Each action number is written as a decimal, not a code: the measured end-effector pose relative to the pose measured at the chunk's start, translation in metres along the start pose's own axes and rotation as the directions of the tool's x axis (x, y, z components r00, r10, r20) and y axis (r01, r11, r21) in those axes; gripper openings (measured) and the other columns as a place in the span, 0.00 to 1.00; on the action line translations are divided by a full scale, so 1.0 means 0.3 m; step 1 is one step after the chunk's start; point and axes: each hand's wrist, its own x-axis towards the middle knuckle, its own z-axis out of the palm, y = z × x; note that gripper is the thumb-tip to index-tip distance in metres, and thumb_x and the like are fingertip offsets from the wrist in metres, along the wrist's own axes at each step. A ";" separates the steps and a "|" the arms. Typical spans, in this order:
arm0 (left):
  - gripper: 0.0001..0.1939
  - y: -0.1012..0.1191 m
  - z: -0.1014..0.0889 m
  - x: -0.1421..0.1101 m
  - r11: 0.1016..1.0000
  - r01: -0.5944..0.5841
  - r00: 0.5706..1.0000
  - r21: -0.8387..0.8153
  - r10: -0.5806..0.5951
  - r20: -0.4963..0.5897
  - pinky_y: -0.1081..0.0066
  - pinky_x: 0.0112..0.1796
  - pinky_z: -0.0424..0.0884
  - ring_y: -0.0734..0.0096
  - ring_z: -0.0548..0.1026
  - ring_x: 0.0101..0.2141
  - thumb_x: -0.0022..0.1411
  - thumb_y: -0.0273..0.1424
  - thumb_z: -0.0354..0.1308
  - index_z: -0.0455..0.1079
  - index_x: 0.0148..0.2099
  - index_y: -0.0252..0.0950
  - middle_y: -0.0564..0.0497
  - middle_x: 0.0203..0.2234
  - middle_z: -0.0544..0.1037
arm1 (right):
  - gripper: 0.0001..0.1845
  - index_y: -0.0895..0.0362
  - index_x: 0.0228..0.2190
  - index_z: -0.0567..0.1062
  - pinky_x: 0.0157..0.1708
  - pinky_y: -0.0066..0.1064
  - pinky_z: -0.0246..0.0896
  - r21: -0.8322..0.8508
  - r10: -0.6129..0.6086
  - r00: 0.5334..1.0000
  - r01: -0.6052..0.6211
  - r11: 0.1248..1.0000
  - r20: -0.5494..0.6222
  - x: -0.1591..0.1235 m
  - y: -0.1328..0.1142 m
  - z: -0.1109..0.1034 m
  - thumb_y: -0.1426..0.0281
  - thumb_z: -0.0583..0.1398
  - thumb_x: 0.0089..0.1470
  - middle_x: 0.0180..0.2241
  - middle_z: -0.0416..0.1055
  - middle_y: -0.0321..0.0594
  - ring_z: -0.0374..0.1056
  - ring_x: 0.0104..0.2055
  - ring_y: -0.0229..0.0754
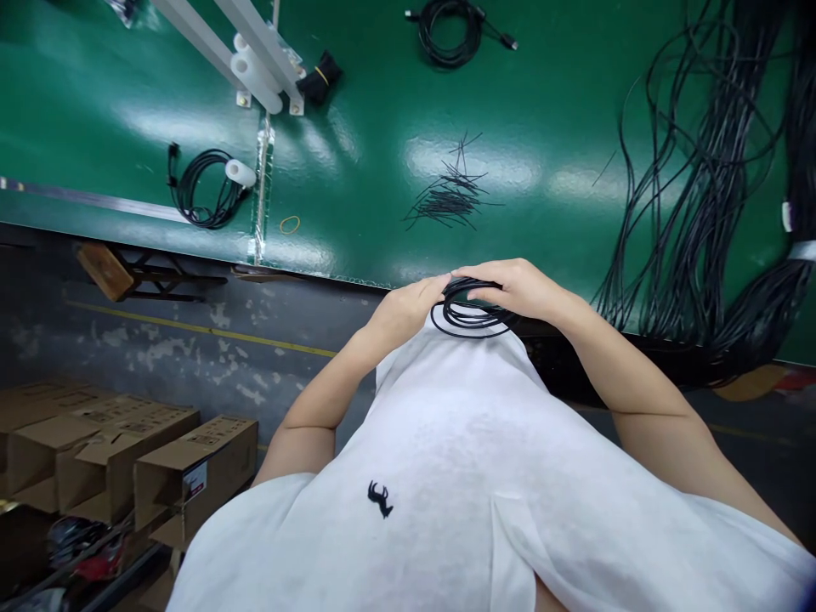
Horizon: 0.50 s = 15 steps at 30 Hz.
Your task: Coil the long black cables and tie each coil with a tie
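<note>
A coiled black cable (475, 323) is held close to my body at the near edge of the green table. My left hand (411, 310) is closed on the coil's left side, its fingertips meeting the other hand's at the top. From the right, my right hand (513, 285) wraps the coil, thumb inside the loop and fingers along the upper edge. The cable's ends are hidden. Just beyond my hands lies a loose pile of short black ties (450, 197) on the table.
Long black cables (707, 170) hang over the table edge at right. A coiled cable (450, 34) lies at the back, another (207, 189) at left beside a white roll (240, 172). Metal posts (261, 47) rise back left. Cardboard boxes (197, 459) and a stool (105, 270) stand below.
</note>
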 end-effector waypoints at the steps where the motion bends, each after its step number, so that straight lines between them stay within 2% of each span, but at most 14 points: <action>1: 0.19 -0.001 0.000 0.003 1.000 -0.009 1.000 0.001 0.009 0.002 0.67 0.47 0.74 0.63 0.78 0.48 0.71 0.29 0.45 0.66 0.60 0.34 0.41 0.49 0.78 | 0.22 0.48 0.55 0.73 0.55 0.37 0.63 0.017 -0.008 1.000 0.008 1.000 0.013 0.000 0.001 -0.004 0.64 0.58 0.60 0.53 0.73 0.36 0.71 0.53 0.46; 5: 0.18 -0.002 -0.003 0.015 1.000 -0.002 0.999 0.002 0.002 0.042 0.67 0.45 0.74 0.62 0.78 0.47 0.70 0.28 0.46 0.67 0.59 0.34 0.40 0.49 0.78 | 0.22 0.48 0.55 0.73 0.56 0.38 0.62 0.061 -0.007 1.000 0.005 0.998 0.021 0.002 0.003 -0.010 0.63 0.58 0.59 0.53 0.73 0.35 0.70 0.54 0.46; 8: 0.18 -0.004 -0.005 0.031 0.998 0.038 0.997 -0.057 -0.034 0.070 0.68 0.44 0.73 0.63 0.78 0.46 0.69 0.28 0.46 0.68 0.57 0.35 0.42 0.47 0.79 | 0.23 0.49 0.55 0.74 0.56 0.38 0.62 0.064 0.009 1.000 -0.009 0.998 -0.009 0.004 -0.002 -0.011 0.62 0.58 0.59 0.53 0.73 0.35 0.70 0.55 0.47; 12: 0.18 -0.018 -0.019 0.069 0.942 0.100 0.992 -0.321 -0.068 0.109 0.68 0.45 0.72 0.62 0.77 0.46 0.70 0.36 0.45 0.71 0.53 0.35 0.44 0.46 0.79 | 0.22 0.49 0.54 0.75 0.56 0.38 0.63 0.071 -0.004 1.000 0.005 0.997 -0.014 0.028 -0.020 -0.018 0.62 0.59 0.58 0.52 0.74 0.36 0.70 0.54 0.47; 13: 0.18 -0.022 -0.023 0.081 0.904 0.118 0.988 -0.412 -0.063 0.144 0.68 0.44 0.72 0.63 0.77 0.44 0.70 0.39 0.47 0.72 0.50 0.34 0.45 0.43 0.80 | 0.22 0.50 0.53 0.76 0.55 0.38 0.63 0.086 -0.013 1.000 0.013 0.996 -0.010 0.039 -0.022 -0.019 0.62 0.59 0.57 0.52 0.74 0.37 0.71 0.53 0.47; 15: 0.19 -0.028 -0.026 0.102 0.785 0.200 0.972 -0.586 -0.087 0.216 0.70 0.37 0.72 0.68 0.77 0.33 0.67 0.44 0.52 0.73 0.42 0.34 0.49 0.31 0.79 | 0.21 0.51 0.51 0.76 0.53 0.37 0.64 0.135 -0.021 0.999 0.027 0.990 -0.039 0.062 -0.015 -0.015 0.63 0.60 0.56 0.50 0.75 0.37 0.71 0.51 0.47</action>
